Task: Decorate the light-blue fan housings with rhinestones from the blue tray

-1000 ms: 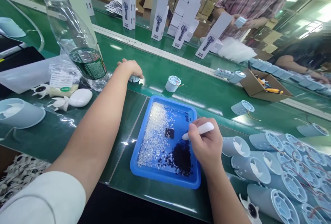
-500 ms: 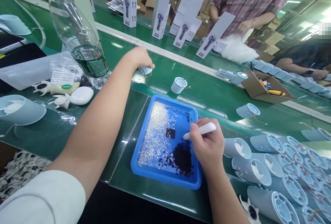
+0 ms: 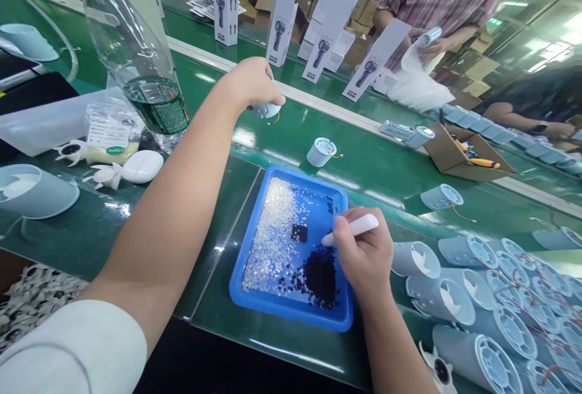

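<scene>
My left hand [image 3: 257,85] reaches out over the green conveyor belt, its fingers wrapped round a light-blue fan housing [image 3: 269,109] with a short orange wire. A second such cylindrical housing [image 3: 322,152] stands upright on the belt to its right. In my right hand [image 3: 367,248] is a white pen-shaped tool [image 3: 352,230], tilted, with its thin tip over the blue tray [image 3: 236,288]. Clear little washers [image 3: 268,242] cover the tray's left side. A pile of tiny black parts [image 3: 321,276] lies lower right, and a dark square block [image 3: 299,233] sits near the middle.
Many blue housings [image 3: 504,327] crowd the right side. At left stand a plastic bottle [image 3: 150,97] and loose white fan blades [image 3: 107,176]. Printed boxes [image 3: 318,57] line the far side. An open carton [image 3: 454,160] holds tools. Across the belt, a person in a plaid shirt handles wrapping.
My left hand has lifted slightly and shifted right with the fan housing. The housings on the belt have drifted right. The person opposite now holds up a light-blue item. My right hand has barely moved.
</scene>
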A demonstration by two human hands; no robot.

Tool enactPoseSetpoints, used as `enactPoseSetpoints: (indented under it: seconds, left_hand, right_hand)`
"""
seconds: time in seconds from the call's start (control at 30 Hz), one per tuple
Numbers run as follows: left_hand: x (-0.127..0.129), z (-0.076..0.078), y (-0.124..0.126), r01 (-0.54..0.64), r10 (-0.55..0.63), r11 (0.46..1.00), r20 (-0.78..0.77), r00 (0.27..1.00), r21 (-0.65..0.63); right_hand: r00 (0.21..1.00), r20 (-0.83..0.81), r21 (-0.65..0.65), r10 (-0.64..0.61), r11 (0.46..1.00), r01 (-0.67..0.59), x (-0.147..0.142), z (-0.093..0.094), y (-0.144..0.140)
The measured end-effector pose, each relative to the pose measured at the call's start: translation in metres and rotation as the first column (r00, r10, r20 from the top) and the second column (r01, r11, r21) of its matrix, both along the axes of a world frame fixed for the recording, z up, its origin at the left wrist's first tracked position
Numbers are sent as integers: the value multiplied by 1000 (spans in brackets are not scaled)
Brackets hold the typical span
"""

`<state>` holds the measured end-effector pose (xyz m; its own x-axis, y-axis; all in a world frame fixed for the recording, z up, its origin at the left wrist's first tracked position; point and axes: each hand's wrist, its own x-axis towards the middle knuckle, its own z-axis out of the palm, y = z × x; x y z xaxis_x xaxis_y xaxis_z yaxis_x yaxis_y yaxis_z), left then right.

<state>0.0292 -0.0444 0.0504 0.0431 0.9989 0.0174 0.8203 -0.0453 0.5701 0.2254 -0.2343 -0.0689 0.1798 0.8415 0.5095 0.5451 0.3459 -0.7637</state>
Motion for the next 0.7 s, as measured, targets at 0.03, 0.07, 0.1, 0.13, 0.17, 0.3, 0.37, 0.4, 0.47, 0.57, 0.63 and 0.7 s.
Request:
enactPoseSetpoints:
  seconds: [0.03, 0.07, 0.1, 0.13, 0.17, 0.3, 0.37, 0.4, 0.47, 0.57, 0.63, 0.7]
  left_hand:
    - [0, 1, -1, 4, -4, 1000, 3, 1000, -1]
    - [1, 1, -2, 7, -7, 1000, 6, 1000, -4]
    - [1, 1, -3, 11, -10, 1000, 7, 1000, -5]
    - [2, 2, -4, 16, -15, 1000, 8, 1000, -8]
    - [2, 2, -4, 21, -21, 1000, 8, 1000, -11]
    - [5, 1, -2, 28, -28, 999, 10, 1000, -20]
    - [6, 0, 0, 23, -23, 1000, 10, 1000, -14]
    - [6, -1, 1, 22, -22, 1000, 13, 1000, -10]
    - [7, -1, 1, 31, -31, 1000, 29, 999, -3]
    - [8, 0, 0, 43, -42, 999, 53, 998, -22]
    - [8, 0, -2, 45, -43, 998, 52, 998, -39]
    - [8, 1, -3, 47, -45, 998, 46, 998, -36]
  right_hand:
    - [1000, 4, -2, 0, 1000, 0, 0, 0, 0]
    - [1000, 6, -2, -3, 1000, 3, 0, 0, 0]
    - [1000, 9, -4, -6, 1000, 6, 0, 0, 0]
    - [1000, 9, -4, -10, 1000, 10, 0, 0, 0]
    - [1000, 8, -5, -11, 1000, 11, 0, 0, 0]
    - [1000, 13, -12, -3, 1000, 3, -1, 0, -1]
    - [999, 34, -3, -8, 1000, 8, -1, 1, -1]
    - [999, 45, 1, -8, 1000, 8, -1, 1, -1]
    - [998, 68, -2, 5, 1000, -5, -2, 2, 0]
    - [995, 93, -2, 26, 1000, -26, -2, 2, -1]
    - [996, 89, 24, 18, 1000, -20, -3, 2, -1]
    - [997, 70, 34, 13, 999, -16, -3, 1, -1]
